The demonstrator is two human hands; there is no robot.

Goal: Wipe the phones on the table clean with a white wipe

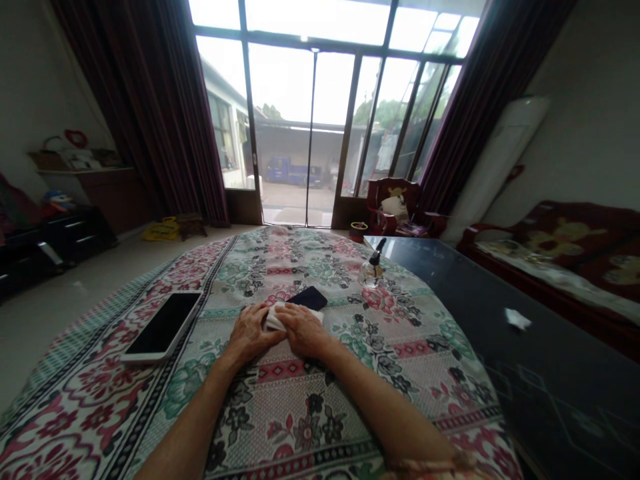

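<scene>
A folded white cloth (pixel 273 321) lies on the patterned tablecloth in front of me, partly covered by both hands. My left hand (pixel 253 332) grips its left side, fingers bent over the edge. From the right, my right hand (pixel 306 329) presses down on it with the fingers curled together, and the thumbs come close to each other. Just beyond the cloth is a flat dark blue rectangular piece (pixel 309 297), its near side hidden by my right hand and the cloth. To the left rests a white tablet-like device (pixel 164 328) with a black screen.
A small clear bottle (pixel 371 273) with a black pump top stands at the far right of the tablecloth (pixel 300 413). Alongside on the right is a dark glossy table (pixel 480 300) bearing a crumpled white tissue (pixel 518 319). A wooden armchair (pixel 395 200) and glass doors are beyond.
</scene>
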